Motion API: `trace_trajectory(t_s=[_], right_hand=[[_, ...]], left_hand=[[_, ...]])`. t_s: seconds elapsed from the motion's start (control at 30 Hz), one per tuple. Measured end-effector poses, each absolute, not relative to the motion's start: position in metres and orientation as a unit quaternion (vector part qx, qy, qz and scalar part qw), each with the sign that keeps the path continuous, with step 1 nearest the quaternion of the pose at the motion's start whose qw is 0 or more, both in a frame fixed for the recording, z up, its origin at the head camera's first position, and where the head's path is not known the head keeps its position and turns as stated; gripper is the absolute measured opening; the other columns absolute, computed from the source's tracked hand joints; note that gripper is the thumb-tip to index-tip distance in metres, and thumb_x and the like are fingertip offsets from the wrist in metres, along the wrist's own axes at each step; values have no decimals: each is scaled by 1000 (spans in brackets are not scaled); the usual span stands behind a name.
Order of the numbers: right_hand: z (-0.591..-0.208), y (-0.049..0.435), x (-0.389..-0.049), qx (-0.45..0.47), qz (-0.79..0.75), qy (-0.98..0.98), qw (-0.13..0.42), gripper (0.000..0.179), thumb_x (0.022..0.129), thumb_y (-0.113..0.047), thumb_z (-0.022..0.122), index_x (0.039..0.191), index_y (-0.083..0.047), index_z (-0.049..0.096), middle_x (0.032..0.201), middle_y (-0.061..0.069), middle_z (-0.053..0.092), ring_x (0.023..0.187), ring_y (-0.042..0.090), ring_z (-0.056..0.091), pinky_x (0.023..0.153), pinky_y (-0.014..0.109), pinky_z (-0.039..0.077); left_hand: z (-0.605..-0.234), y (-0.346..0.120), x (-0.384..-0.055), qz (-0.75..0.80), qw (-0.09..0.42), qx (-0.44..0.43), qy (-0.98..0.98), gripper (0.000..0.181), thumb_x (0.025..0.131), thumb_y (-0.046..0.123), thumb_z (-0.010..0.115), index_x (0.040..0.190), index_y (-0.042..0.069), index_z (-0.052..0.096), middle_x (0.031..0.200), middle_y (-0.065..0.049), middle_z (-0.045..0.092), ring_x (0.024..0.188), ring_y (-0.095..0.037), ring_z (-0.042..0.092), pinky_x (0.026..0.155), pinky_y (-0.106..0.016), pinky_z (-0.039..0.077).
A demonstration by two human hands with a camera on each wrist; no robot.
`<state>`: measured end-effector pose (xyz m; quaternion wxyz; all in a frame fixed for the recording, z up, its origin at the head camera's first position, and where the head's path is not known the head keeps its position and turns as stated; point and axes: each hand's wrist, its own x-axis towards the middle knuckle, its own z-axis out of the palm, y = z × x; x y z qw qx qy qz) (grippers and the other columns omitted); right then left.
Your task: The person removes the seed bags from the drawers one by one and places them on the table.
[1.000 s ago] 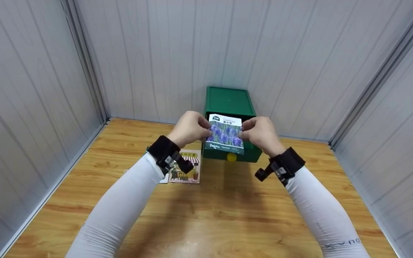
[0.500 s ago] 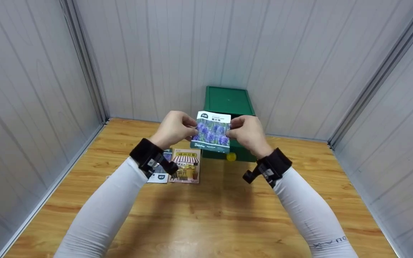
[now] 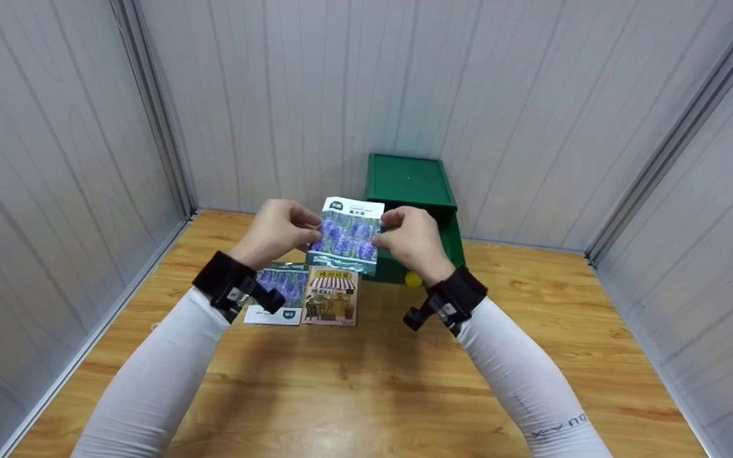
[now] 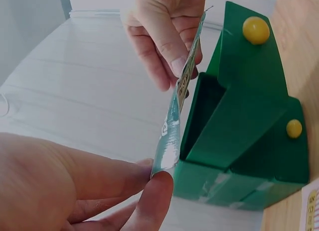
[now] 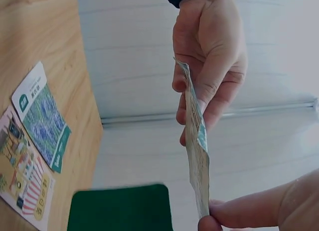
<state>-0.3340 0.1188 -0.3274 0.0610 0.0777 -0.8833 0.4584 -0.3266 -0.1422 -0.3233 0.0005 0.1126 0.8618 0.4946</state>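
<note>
A seed packet with purple flowers and a white top band hangs in the air in the head view, its picture side up. My left hand pinches its left edge between thumb and fingers. At the opposite edge, my right hand pinches it the same way. Both wrist views show the packet nearly edge-on and slightly bent. Behind and to its right stands a green drawer box with its upper drawer pulled out. Part of that drawer is hidden by my right hand and the packet.
On the wooden table lie a similar flower packet, turned upside down, and a pink packet with a striped awning picture, side by side. Yellow knobs mark the drawers. Pale panel walls enclose the back and sides.
Both hands have carried the seed packet left, from in front of the drawer box to above the two packets on the table. More of the open drawer and those packets now shows.
</note>
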Motion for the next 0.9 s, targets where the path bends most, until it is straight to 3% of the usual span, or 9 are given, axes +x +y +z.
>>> trace_trajectory(t_s=[0.17, 0.4, 0.9], right_hand=[[-331, 101, -330, 81, 448, -889, 57, 38, 99, -6, 85, 135, -2, 73, 129, 13, 72, 112, 26, 71, 96, 39, 64], [-338, 78, -327, 104, 425, -898, 49, 40, 98, -8, 86, 136, -2, 72, 119, 11, 73, 98, 24, 67, 88, 36, 60], [-355, 41, -323, 126, 408, -904, 20, 44, 102, -6, 82, 144, -1, 68, 111, 8, 73, 90, 21, 67, 78, 31, 61]], left_hand=[[-327, -156, -323, 489, -2, 104, 866, 30, 104, 4, 76, 133, -5, 74, 123, -20, 77, 99, -30, 78, 94, -47, 66], [-335, -176, -318, 481, -11, 99, 871, 31, 105, 4, 75, 134, -7, 74, 124, -23, 77, 99, -30, 78, 87, -39, 68], [-355, -207, -312, 480, -1, 69, 875, 35, 104, 2, 75, 137, -9, 72, 123, -27, 77, 97, -28, 78, 93, -45, 67]])
